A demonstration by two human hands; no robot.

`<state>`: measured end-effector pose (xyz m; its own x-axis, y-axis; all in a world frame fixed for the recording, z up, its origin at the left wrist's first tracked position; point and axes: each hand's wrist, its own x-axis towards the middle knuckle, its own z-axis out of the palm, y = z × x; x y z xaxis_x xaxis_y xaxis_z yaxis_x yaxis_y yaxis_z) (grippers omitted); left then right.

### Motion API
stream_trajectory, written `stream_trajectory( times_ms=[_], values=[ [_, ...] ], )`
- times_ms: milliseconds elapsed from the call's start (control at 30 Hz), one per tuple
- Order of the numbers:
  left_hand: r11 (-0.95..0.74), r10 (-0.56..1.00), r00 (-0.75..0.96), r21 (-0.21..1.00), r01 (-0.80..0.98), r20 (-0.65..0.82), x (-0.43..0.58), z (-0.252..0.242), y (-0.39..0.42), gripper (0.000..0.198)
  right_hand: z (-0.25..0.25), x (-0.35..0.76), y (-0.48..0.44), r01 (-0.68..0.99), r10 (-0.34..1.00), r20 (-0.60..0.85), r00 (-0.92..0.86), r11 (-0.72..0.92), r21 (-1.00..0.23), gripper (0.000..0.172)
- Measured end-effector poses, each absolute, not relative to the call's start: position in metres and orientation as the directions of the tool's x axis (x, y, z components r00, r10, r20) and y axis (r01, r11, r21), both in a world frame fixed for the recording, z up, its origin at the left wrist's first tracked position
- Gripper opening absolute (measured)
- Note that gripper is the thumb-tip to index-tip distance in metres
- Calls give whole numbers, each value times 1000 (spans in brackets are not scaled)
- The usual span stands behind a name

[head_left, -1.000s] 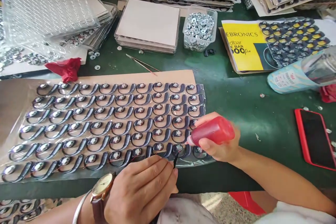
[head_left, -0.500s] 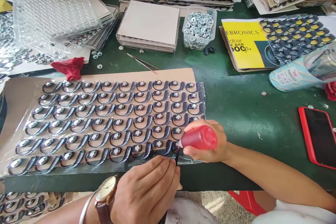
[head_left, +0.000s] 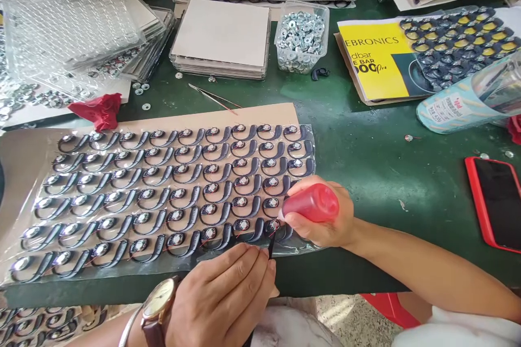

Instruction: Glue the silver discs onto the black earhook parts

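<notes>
My right hand (head_left: 325,217) is wrapped round a small red squeeze bottle (head_left: 311,203), its tip pointing left at a black ear-hook part (head_left: 272,226) in the bottom row of a clear plastic tray (head_left: 163,195). The tray holds several rows of black hooks with round metal discs. My left hand (head_left: 222,298), with a wristwatch, pinches a thin dark stick (head_left: 271,246) whose tip touches the same part. The tray lies on brown cardboard (head_left: 252,115) on the green table.
A red phone (head_left: 496,200) lies at the right. A tub of metal washers (head_left: 301,38), stacked cards (head_left: 222,40), empty clear trays (head_left: 73,27), tweezers (head_left: 214,96), a red cloth (head_left: 97,109), a yellow box (head_left: 374,65) and a lying bottle (head_left: 468,103) stand behind.
The bottle has moved left and down from above the tray's right edge to the bottom-row part. My left hand has stayed in place with the stick.
</notes>
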<state>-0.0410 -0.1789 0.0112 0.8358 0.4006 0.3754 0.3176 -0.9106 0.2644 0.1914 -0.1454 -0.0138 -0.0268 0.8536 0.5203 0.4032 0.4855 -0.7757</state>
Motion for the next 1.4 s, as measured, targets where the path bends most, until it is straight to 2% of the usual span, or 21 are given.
stream_trajectory(
  times_ms=[333, 567, 867, 1067, 1233, 1400],
  values=[
    [-927, 364, 835, 251, 279, 413, -45, -1, -178, 23, -17, 190, -144, 380, 858, 511, -61, 493, -783, 23],
    [-892, 424, 811, 338, 299, 403, -44, 2, -176, 24, -10, 195, -146, 457, 903, 425, -70, 407, -791, 18],
    [-879, 411, 828, 408, 248, 382, -47, 8, -167, 27, -14, 195, -148, 395, 907, 419, -43, 401, -827, 17],
    [-822, 459, 806, 523, 226, 373, -40, 19, -149, 21, -15, 194, -149, 403, 898, 435, -59, 420, -813, 19],
    [-693, 597, 732, 670, 266, 328, -32, 23, -134, 20, -18, 193, -150, 385, 862, 496, -102, 494, -780, 20],
    [-614, 679, 674, 727, 306, 290, -29, 25, -130, 17, -13, 193, -151, 350, 847, 506, -164, 530, -773, 25]
  ],
)
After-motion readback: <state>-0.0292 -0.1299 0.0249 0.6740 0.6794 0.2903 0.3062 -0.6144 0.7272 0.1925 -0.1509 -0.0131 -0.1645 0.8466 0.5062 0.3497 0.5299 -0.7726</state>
